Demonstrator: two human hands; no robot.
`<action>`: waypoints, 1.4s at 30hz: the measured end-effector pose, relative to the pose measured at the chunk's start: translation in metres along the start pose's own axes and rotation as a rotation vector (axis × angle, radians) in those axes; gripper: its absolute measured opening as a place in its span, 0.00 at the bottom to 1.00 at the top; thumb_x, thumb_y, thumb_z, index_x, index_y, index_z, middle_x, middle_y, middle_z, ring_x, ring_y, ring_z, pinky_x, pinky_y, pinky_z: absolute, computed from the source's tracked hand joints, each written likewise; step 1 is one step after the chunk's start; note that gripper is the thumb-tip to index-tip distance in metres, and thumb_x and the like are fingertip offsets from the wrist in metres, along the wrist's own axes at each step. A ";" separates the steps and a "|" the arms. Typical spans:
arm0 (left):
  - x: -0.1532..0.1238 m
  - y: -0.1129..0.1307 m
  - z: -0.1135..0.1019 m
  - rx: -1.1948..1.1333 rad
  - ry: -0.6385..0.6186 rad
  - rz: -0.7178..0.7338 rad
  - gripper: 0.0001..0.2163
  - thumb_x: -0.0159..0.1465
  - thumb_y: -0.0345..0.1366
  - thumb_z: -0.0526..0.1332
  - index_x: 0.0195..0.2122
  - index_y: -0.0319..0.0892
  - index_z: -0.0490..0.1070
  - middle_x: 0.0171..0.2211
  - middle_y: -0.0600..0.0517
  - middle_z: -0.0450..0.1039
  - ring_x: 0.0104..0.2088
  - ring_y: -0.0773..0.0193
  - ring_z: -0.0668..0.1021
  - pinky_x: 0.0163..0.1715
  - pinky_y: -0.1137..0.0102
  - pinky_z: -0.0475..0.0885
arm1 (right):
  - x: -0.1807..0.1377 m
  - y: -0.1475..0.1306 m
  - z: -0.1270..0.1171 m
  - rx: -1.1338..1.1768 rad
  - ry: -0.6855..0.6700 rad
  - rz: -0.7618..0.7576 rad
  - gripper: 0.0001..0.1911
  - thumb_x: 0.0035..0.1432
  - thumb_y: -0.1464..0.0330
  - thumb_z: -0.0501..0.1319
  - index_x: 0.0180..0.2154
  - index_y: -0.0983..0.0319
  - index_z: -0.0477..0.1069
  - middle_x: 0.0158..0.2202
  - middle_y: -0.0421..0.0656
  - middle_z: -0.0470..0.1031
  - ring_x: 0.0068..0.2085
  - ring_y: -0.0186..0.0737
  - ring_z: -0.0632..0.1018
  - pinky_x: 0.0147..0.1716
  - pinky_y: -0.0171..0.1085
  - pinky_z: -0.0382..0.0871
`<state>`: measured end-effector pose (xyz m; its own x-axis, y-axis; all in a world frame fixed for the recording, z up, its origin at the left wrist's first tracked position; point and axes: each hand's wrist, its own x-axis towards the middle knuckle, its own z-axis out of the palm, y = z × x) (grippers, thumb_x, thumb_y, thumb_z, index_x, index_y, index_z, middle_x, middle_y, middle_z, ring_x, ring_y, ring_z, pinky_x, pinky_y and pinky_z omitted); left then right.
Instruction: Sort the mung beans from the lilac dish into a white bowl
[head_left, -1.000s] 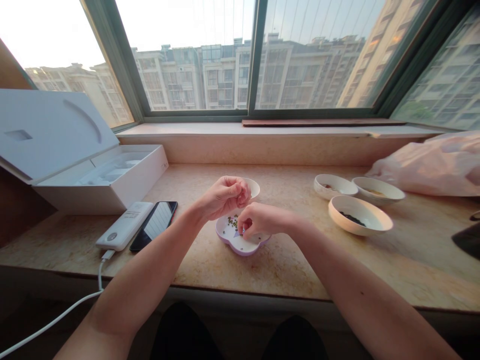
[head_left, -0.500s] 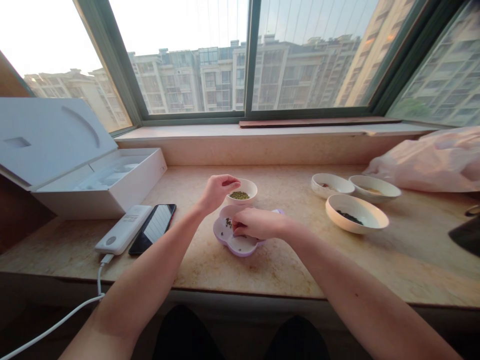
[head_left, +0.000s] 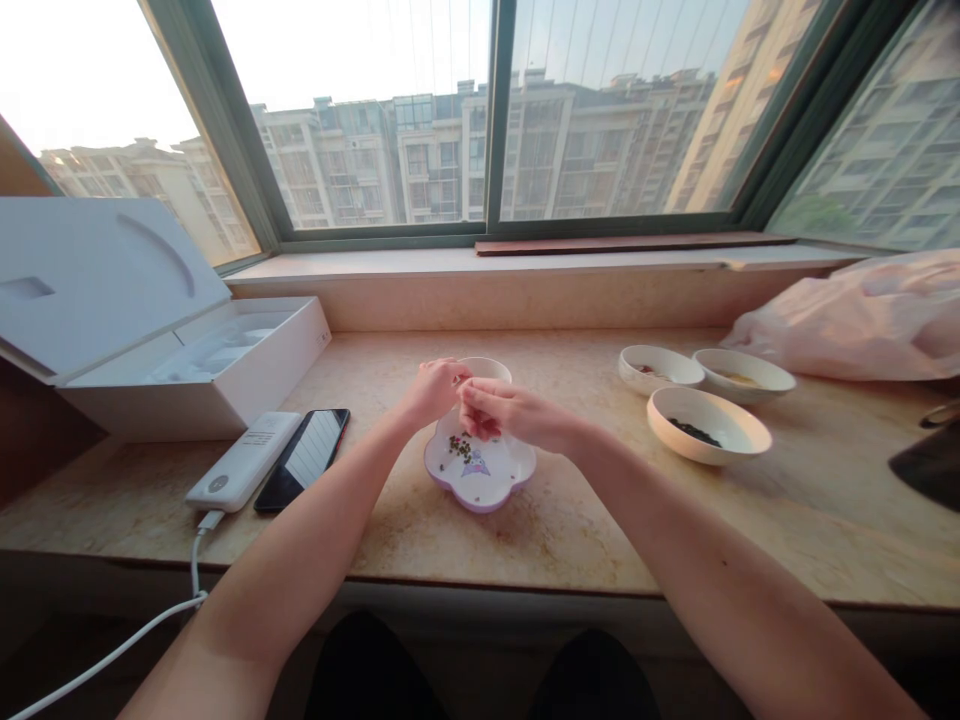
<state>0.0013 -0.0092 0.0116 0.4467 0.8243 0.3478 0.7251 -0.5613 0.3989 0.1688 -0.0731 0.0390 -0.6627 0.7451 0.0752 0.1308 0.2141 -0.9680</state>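
My left hand [head_left: 433, 392] and my right hand [head_left: 504, 412] meet above the back rim of a white flower-shaped plate [head_left: 501, 478] with a lilac edge. Their fingers are curled close together, and anything small between them is hidden. Several green mung beans [head_left: 460, 448] lie on the plate beside a small printed cartoon figure. Behind my hands stands a small white bowl [head_left: 491, 368], its inside hidden by my fingers.
A marble windowsill [head_left: 555, 540] carries everything. To the left lie a phone [head_left: 301, 460], a white power bank [head_left: 244, 462] with a cable, and an open white box [head_left: 195, 365]. To the right are several small bowls, one holding dark seeds [head_left: 694, 432], and a pale plastic bag [head_left: 855, 325].
My right hand has risen off the plate and moved back to meet my left hand, which now covers the small bowl. More of the plate and its beans shows.
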 end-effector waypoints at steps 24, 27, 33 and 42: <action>-0.027 0.023 -0.052 0.012 -0.395 0.043 0.07 0.58 0.37 0.64 0.25 0.42 0.75 0.19 0.56 0.68 0.20 0.69 0.66 0.23 0.71 0.56 | -0.008 -0.011 -0.007 0.530 -0.113 -0.037 0.17 0.62 0.54 0.64 0.34 0.60 0.64 0.26 0.35 0.64 0.26 0.31 0.65 0.27 0.32 0.61; -0.031 0.025 -0.054 0.014 -0.549 0.027 0.02 0.54 0.34 0.66 0.28 0.43 0.78 0.22 0.56 0.71 0.21 0.68 0.68 0.25 0.71 0.58 | -0.004 -0.008 -0.007 0.420 -0.058 -0.043 0.19 0.63 0.52 0.62 0.33 0.60 0.63 0.26 0.36 0.65 0.26 0.32 0.65 0.27 0.33 0.61; -0.036 0.033 -0.050 0.174 -0.635 -0.053 0.05 0.51 0.28 0.67 0.28 0.43 0.81 0.21 0.55 0.72 0.20 0.68 0.68 0.24 0.70 0.59 | 0.010 0.013 -0.013 -0.384 0.451 -0.096 0.11 0.67 0.61 0.57 0.35 0.61 0.68 0.29 0.40 0.74 0.29 0.35 0.71 0.30 0.35 0.61; -0.039 0.044 -0.042 0.359 -0.717 -0.088 0.09 0.50 0.26 0.64 0.31 0.43 0.81 0.26 0.51 0.77 0.28 0.60 0.76 0.32 0.68 0.68 | 0.022 0.030 -0.028 -0.912 0.695 0.071 0.09 0.67 0.65 0.56 0.39 0.60 0.74 0.35 0.45 0.81 0.36 0.42 0.78 0.33 0.37 0.61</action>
<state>-0.0068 -0.0693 0.0509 0.5196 0.7797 -0.3496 0.8429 -0.5347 0.0601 0.1786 -0.0328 0.0179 -0.1200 0.9006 0.4178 0.8250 0.3246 -0.4627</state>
